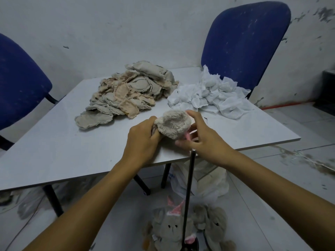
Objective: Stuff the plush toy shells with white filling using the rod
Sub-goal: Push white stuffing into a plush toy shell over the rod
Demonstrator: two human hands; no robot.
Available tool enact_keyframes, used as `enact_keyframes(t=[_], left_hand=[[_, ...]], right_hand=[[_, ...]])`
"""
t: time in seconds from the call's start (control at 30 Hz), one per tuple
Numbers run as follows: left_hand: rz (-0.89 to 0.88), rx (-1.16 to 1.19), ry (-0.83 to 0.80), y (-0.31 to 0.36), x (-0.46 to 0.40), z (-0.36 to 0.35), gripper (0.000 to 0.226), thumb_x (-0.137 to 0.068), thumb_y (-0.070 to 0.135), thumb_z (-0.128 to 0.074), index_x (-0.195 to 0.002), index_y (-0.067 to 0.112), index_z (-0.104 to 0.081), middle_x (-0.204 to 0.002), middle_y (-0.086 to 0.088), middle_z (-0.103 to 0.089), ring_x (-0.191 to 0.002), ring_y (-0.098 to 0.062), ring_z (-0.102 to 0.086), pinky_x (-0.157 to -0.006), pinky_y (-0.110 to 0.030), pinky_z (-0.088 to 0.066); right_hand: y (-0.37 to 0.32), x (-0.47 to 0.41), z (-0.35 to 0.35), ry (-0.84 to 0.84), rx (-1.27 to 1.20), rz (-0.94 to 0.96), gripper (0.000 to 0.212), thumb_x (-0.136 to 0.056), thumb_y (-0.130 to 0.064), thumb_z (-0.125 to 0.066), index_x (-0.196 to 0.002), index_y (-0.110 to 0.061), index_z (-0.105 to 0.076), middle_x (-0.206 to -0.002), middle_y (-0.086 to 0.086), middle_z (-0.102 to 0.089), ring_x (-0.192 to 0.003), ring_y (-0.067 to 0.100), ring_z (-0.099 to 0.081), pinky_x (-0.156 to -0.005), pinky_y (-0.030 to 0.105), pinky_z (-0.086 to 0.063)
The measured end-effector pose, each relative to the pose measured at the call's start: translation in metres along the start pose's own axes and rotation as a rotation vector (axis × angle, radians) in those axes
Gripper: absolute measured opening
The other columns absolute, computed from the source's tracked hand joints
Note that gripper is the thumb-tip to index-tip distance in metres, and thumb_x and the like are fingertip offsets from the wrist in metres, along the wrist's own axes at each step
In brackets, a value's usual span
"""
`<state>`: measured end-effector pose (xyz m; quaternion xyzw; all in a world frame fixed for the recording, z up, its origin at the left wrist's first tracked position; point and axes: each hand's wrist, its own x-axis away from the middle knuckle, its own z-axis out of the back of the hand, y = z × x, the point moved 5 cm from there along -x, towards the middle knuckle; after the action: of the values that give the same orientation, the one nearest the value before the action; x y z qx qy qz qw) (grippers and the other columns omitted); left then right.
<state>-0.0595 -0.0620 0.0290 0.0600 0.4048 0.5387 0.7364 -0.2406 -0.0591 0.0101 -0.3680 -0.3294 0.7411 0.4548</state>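
Note:
A beige plush toy shell [173, 125] with a pink part at its lower edge is held above the table's near edge. My left hand [143, 140] grips its left side. My right hand [203, 134] holds its right side, fingers curled around it and thumb on top. A thin dark rod [188, 194] stands upright below my right hand, its tip just under the shell. A heap of flat beige shells [130, 91] lies at the back of the table. White filling packets [210, 95] are piled to its right.
The grey table [54, 151] has blue chairs [243, 42] behind it and another blue chair [18, 78] at left. Finished stuffed toys [172, 230] lie on the floor near the rod's base. A white plastic bag [208, 180] sits under the table.

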Motion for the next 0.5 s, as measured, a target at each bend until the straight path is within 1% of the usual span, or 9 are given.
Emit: enact_keyframes(t=[0.07, 0.13, 0.2, 0.27, 0.3, 0.33, 0.4, 0.47, 0.5], left_hand=[[-0.042, -0.027, -0.067, 0.005, 0.001, -0.006, 0.021, -0.096, 0.020, -0.062, -0.080, 0.009, -0.052, -0.074, -0.002, -0.058, -0.071, -0.027, -0.051, -0.066, -0.041, -0.039], [-0.036, -0.062, -0.086, 0.004, 0.000, -0.006, 0.017, -0.095, 0.017, -0.063, -0.081, 0.010, -0.055, -0.078, -0.004, -0.060, -0.076, -0.028, -0.054, -0.067, -0.041, -0.042], [0.024, -0.138, 0.008, -0.008, -0.004, 0.006, 0.003, -0.091, 0.009, -0.062, -0.088, 0.010, -0.062, -0.087, -0.008, -0.064, -0.081, -0.030, -0.056, -0.069, -0.043, -0.046], [0.022, -0.248, 0.138, -0.014, -0.005, 0.024, 0.018, -0.081, -0.001, -0.062, -0.094, 0.009, -0.069, -0.095, -0.011, -0.066, -0.083, -0.033, -0.059, -0.069, -0.039, -0.046], [-0.070, -0.280, 0.133, -0.009, -0.005, 0.028, 0.023, -0.075, -0.004, -0.063, -0.093, 0.007, -0.071, -0.098, -0.012, -0.066, -0.087, -0.034, -0.060, -0.074, -0.038, -0.043], [-0.190, -0.311, 0.061, -0.003, -0.005, 0.024, 0.025, -0.072, -0.001, -0.063, -0.093, 0.007, -0.073, -0.104, -0.011, -0.065, -0.096, -0.033, -0.060, -0.083, -0.041, -0.039], [-0.287, -0.300, -0.282, 0.004, 0.000, 0.004, 0.034, -0.073, 0.019, -0.056, -0.102, 0.015, -0.074, -0.121, -0.003, -0.060, -0.119, -0.024, -0.053, -0.101, -0.043, -0.029], [-0.105, -0.044, -0.544, 0.004, 0.003, -0.006, 0.040, -0.078, 0.031, -0.048, -0.105, 0.020, -0.076, -0.125, 0.005, -0.062, -0.122, -0.016, -0.053, -0.111, -0.045, -0.030], [-0.003, 0.117, -0.528, 0.002, -0.001, -0.006, 0.039, -0.081, 0.034, -0.047, -0.098, 0.019, -0.078, -0.119, 0.005, -0.067, -0.117, -0.015, -0.058, -0.110, -0.048, -0.034]], right_hand=[[0.000, -0.002, 0.001, 0.107, 0.123, 0.037, 0.049, -0.092, -0.030, -0.069, -0.130, -0.046, -0.042, -0.097, -0.011, -0.067, -0.085, 0.003, -0.065, -0.069, 0.015, -0.051], [0.000, -0.003, 0.011, 0.183, 0.097, 0.027, 0.029, -0.099, -0.021, -0.058, -0.123, -0.038, -0.057, -0.081, -0.007, -0.070, -0.070, 0.003, -0.066, -0.061, 0.014, -0.049], [0.003, -0.005, 0.023, 0.258, -0.053, 0.001, 0.027, -0.102, -0.018, -0.053, -0.122, -0.032, -0.066, -0.073, -0.002, -0.069, -0.053, 0.011, -0.062, -0.052, 0.020, -0.051], [0.004, -0.006, 0.034, 0.325, -0.130, -0.033, 0.029, -0.104, -0.016, -0.049, -0.122, -0.029, -0.068, -0.074, 0.000, -0.068, -0.051, 0.014, -0.059, -0.049, 0.027, -0.053], [0.005, -0.008, 0.034, 0.326, -0.192, -0.059, 0.029, -0.105, -0.014, -0.047, -0.119, -0.026, -0.069, -0.076, 0.002, -0.068, -0.053, 0.014, -0.062, -0.050, 0.026, -0.054], [0.006, -0.010, 0.031, 0.312, -0.275, -0.093, 0.029, -0.105, -0.010, -0.046, -0.115, -0.022, -0.070, -0.080, 0.004, -0.069, -0.056, 0.013, -0.065, -0.051, 0.024, -0.054], [0.009, -0.013, 0.022, 0.278, -0.406, -0.166, 0.039, -0.101, 0.004, -0.040, -0.107, -0.016, -0.072, -0.091, 0.004, -0.069, -0.059, 0.006, -0.067, -0.050, 0.017, -0.051], [0.008, -0.015, 0.017, 0.261, -0.532, -0.226, 0.048, -0.095, 0.010, -0.037, -0.096, -0.019, -0.077, -0.091, 0.002, -0.069, -0.054, 0.003, -0.061, -0.045, 0.016, -0.045], [0.006, -0.018, 0.016, 0.249, -0.601, -0.245, 0.049, -0.094, 0.008, -0.039, -0.091, -0.021, -0.078, -0.091, 0.002, -0.070, -0.058, 0.004, -0.061, -0.047, 0.018, -0.045]])
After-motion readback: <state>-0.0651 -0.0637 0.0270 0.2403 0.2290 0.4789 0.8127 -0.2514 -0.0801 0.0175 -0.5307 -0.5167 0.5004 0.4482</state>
